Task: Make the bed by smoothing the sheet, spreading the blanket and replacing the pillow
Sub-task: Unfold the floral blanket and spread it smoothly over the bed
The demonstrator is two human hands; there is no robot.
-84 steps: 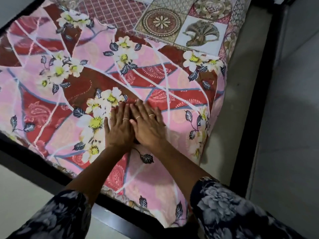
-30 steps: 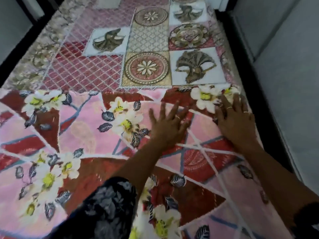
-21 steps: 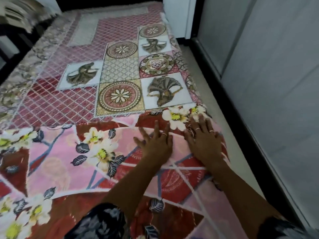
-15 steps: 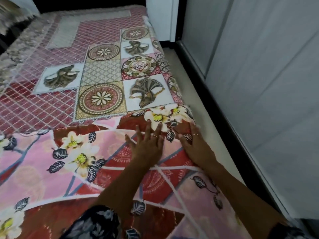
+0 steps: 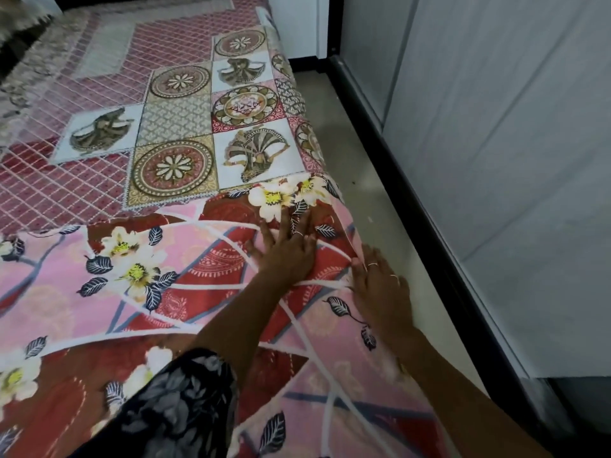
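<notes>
A pink and red blanket [image 5: 99, 292] with white flowers covers the near half of the bed. Beyond its far edge lies the patterned red sheet [image 5: 82, 104] with medallion and fan squares. My left hand [image 5: 286, 251] presses flat on the blanket near its far right corner, fingers straight and spread. My right hand [image 5: 380, 285] lies flat on the blanket where it folds down over the bed's right side, fingers pointing up along the edge. No pillow shows in this view.
A narrow strip of pale floor [image 5: 363, 153] runs along the bed's right side. A black frame rail [image 5: 396, 180] and grey wardrobe panels [image 5: 496, 127] border it. A fringed cloth edge [image 5: 20, 18] shows at the far left corner.
Both hands slid from the blanket's near end up to its far right corner. In the last half second my right hand moved off the top and down onto the side drape.
</notes>
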